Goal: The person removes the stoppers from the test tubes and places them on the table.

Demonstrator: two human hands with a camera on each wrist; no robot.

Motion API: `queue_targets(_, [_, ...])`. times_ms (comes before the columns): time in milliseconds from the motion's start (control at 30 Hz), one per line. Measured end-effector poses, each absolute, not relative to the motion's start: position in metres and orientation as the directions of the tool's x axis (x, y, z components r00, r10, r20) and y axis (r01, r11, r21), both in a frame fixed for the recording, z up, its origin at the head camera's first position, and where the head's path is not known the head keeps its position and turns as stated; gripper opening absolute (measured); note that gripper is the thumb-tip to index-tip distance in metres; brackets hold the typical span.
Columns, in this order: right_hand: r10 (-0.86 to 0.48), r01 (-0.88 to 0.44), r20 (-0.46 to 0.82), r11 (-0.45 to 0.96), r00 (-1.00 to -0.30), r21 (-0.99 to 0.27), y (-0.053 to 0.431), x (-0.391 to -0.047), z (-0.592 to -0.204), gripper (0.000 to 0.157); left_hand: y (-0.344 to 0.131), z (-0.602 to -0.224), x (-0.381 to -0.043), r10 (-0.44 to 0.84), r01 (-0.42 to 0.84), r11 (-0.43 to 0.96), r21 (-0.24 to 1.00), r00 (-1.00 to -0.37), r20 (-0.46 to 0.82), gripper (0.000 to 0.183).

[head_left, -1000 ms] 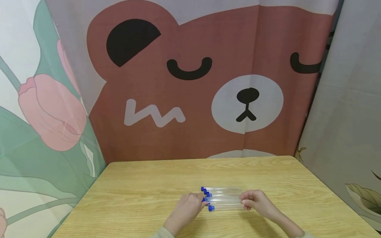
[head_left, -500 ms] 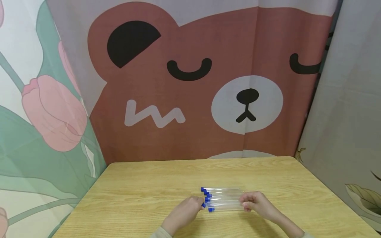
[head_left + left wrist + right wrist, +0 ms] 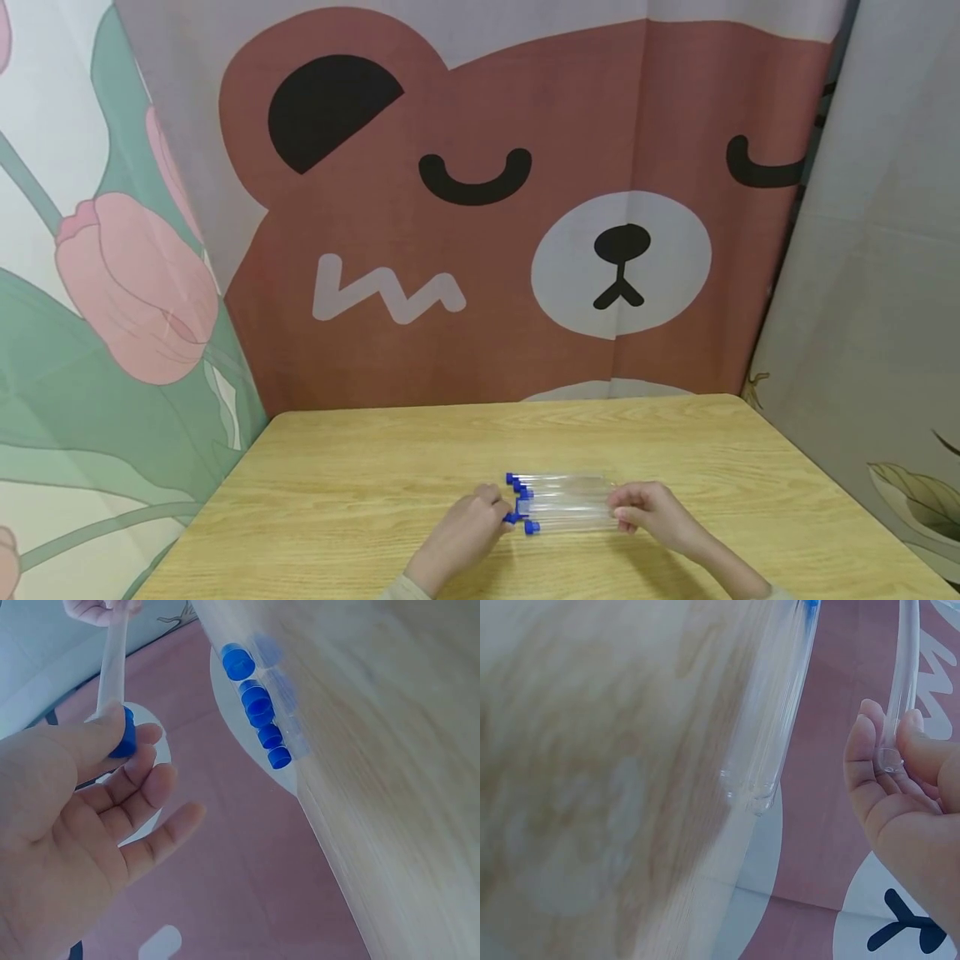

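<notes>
Between my hands is a clear test tube (image 3: 112, 671) with a blue cap (image 3: 126, 736). My left hand (image 3: 463, 532) pinches the cap between thumb and index finger, its other fingers spread in the left wrist view. The rounded bottom end (image 3: 889, 760) of the same tube is gripped by the thumb and fingers of my right hand (image 3: 658, 515). In the left wrist view the tube is held off the table. Several more capped tubes (image 3: 562, 481) lie side by side, blue caps to the left.
The wooden table (image 3: 360, 475) carries the row of tubes close to both hands. Behind its far edge hangs a curtain with a bear print (image 3: 480, 358). Patterned curtains (image 3: 862, 292) stand on either side.
My left hand has pulled slightly back toward me and left, and its fingers have shifted around the cap. The right hand stays nearly in place. The other tubes lie still.
</notes>
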State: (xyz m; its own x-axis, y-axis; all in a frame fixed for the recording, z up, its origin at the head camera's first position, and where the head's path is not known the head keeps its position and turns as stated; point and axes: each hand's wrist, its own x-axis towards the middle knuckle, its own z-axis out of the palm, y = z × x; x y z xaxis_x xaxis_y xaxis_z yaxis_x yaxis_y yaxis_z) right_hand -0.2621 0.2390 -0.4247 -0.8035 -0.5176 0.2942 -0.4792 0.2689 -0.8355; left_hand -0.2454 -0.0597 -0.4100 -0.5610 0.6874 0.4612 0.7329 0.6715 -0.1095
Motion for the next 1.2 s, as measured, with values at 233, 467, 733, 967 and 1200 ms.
queue_targets(233, [-0.518, -0.469, 0.285, 0.267, -0.806, -0.842, 0.2382, -0.2625, -0.4246, 0.017, -0.0631, -0.4114, -0.2458, 0.672, 0.723, 0.681, -0.118, -0.553, 0.493, 0.017])
queue_targets(467, [-0.523, -0.476, 0.286, 0.273, -0.803, -0.836, 0.2393, -0.2627, -0.4262, 0.016, -0.0648, -0.4104, -0.2465, 0.679, 0.749, 0.657, -0.079, -0.544, 0.493, 0.013])
queue_targets(733, [-0.527, -0.464, 0.272, 0.274, -0.805, -0.842, 0.2403, -0.2624, -0.4251, 0.017, -0.0667, -0.4095, -0.2453, 0.683, 0.752, 0.655, -0.076, -0.545, 0.487, 0.012])
queue_targets(967, [-0.547, -0.484, 0.285, 0.262, -0.787, -0.835, 0.244, -0.2624, -0.4278, 0.017, -0.0667, -0.4097, -0.2448, 0.678, 0.745, 0.661, -0.092, -0.54, 0.499, 0.012])
queue_targets(1200, [-0.561, -0.499, 0.284, 0.276, -0.778, -0.821, 0.2466, -0.2628, -0.431, 0.013, -0.0672, -0.4095, -0.2441, 0.679, 0.741, 0.665, -0.099, -0.544, 0.493, 0.01])
